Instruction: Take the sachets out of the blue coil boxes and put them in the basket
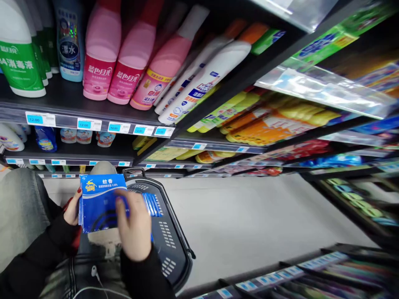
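I hold a blue box (99, 199) with white Chinese lettering and a yellow logo in front of me, low on the left. My left hand (72, 207) grips its left edge with the fingers curled. My right hand (134, 226) is wrapped over its front right side. Just behind the box a black plastic shopping basket (174, 245) stands on the floor, with several more blue packs (152, 204) in it.
Store shelves run along the left and right. Pink bottles (102, 50), green and white bottles (18, 54) and white spray bottles (205, 79) stand above blue price tags (84, 123). A pale floor aisle (249, 216) runs ahead. A white earphone cable (95, 274) hangs on my dark jacket.
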A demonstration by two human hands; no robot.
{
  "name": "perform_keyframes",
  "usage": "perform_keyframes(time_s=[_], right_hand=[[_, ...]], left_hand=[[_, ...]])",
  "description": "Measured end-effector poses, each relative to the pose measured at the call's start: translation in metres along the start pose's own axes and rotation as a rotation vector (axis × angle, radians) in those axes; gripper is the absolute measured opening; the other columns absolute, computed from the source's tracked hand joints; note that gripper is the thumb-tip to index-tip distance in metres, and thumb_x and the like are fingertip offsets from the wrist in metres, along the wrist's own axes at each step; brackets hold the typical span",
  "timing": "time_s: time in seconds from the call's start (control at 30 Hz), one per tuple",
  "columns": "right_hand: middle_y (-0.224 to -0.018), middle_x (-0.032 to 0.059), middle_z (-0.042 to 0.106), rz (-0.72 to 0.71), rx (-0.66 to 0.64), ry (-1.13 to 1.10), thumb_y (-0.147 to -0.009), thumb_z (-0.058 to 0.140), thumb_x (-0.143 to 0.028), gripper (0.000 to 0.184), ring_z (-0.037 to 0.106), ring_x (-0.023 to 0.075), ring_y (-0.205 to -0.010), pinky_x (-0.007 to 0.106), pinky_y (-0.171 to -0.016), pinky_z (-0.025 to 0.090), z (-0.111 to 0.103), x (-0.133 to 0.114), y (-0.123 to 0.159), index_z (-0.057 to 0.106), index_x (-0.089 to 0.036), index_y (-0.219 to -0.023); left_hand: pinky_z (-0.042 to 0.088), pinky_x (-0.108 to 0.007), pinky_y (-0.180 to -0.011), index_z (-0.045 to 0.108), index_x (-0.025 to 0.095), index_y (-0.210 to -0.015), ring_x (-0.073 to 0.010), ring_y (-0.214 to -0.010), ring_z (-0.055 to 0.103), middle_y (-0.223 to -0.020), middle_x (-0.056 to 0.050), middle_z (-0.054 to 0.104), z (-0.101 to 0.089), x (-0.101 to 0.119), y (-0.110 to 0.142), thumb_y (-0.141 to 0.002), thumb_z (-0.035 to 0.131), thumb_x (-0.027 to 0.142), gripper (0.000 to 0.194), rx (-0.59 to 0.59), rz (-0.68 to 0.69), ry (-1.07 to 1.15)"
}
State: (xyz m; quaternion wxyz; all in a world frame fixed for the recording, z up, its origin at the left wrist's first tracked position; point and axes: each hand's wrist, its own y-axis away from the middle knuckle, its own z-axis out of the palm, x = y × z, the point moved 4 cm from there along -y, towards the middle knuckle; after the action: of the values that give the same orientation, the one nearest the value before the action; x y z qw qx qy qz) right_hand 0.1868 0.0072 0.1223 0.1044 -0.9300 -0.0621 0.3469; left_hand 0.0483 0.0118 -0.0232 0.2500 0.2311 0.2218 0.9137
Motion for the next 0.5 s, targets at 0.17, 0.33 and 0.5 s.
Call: perform_keyframes(time_s=[0.17, 0.33, 0.5], right_hand=[[-0.136, 0.0176, 0.042, 0.277, -0.081, -0.229, -0.087, 0.035, -0.039, 0.053, 0.037, 0.0262, -0.128, 0.048, -0.105, 0.03, 0.019, 0.07, -0.003, 0.039, -0.011, -0.133], [-0.137, 0.0102, 0.043, 0.35, -0.166, -0.569, -0.084, 0.042, -0.046, 0.054, 0.035, 0.0208, -0.129, 0.038, -0.11, 0.025, 0.043, 0.085, 0.0, 0.041, -0.018, -0.131], [-0.1, 0.0067, 0.061, 0.682, -0.238, -0.827, -0.074, 0.049, -0.058, 0.051, 0.057, 0.0182, -0.089, 0.03, -0.074, 0.046, 0.061, 0.124, -0.005, 0.053, -0.018, -0.107]], left_hand=[[0.039, -0.044, -0.101, 0.063, 0.016, -0.107, -0.0335, -0.113, 0.055, -0.106, -0.011, 0.069, 0.01, 0.008, 0.006, -0.055, 0.079, 0.035, 0.058, 0.118, 0.161, -0.078], [0.043, -0.045, -0.097, 0.068, 0.013, -0.084, -0.0356, -0.11, 0.056, -0.087, -0.012, 0.073, 0.013, 0.014, 0.014, -0.056, 0.071, 0.029, 0.033, 0.236, 0.06, -0.076], [0.05, -0.038, -0.089, 0.067, 0.014, -0.077, -0.0291, -0.09, 0.066, -0.07, -0.005, 0.072, 0.011, 0.027, 0.016, -0.061, 0.061, 0.02, 0.019, 0.39, 0.089, -0.084]])
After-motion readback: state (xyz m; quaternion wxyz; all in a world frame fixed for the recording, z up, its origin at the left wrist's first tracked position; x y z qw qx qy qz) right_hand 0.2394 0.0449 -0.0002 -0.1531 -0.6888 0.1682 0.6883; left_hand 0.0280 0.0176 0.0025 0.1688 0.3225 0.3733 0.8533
